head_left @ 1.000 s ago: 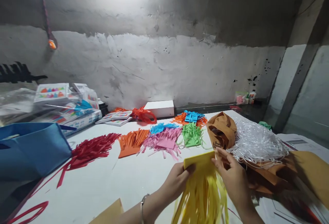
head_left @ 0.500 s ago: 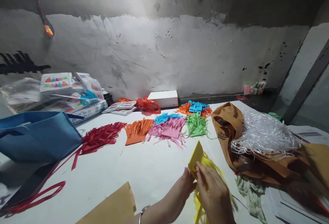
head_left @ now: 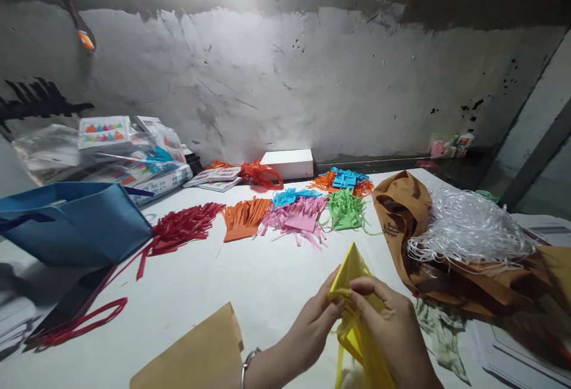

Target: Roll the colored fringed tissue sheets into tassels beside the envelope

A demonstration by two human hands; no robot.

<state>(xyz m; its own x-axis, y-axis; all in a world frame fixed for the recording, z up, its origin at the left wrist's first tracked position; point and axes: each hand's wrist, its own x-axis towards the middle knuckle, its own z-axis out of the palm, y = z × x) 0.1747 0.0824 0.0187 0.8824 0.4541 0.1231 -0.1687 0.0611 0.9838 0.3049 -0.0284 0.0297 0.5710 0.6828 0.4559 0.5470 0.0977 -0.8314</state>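
Yellow fringed paper (head_left: 352, 270), folded to a point at the top with strips hanging below, is held between my two hands above the table. My left hand (head_left: 319, 311), with a silver bracelet at the wrist, grips its left edge with thumb and fingers. My right hand (head_left: 388, 317) pinches a strip near the fold, thumb against forefinger. The lower strips are partly hidden behind my right hand. Beyond them lie green fringed paper (head_left: 345, 213), pink fringed paper (head_left: 300, 216), orange fringed paper (head_left: 241, 222) and red fringed paper (head_left: 182, 228).
On the right, a heap of white string (head_left: 473, 228) rests on a brown bag (head_left: 401, 204). A blue bag (head_left: 89, 222) stands at the left, with packaged goods (head_left: 104, 130) behind it. Brown card (head_left: 196, 347) lies near the front edge. A white box (head_left: 288, 164) sits against the wall.
The yellow paper has turned and its strips have spread open more below. My right hand has shifted right, its thumb and forefinger now at the fold. The view has tilted slightly.
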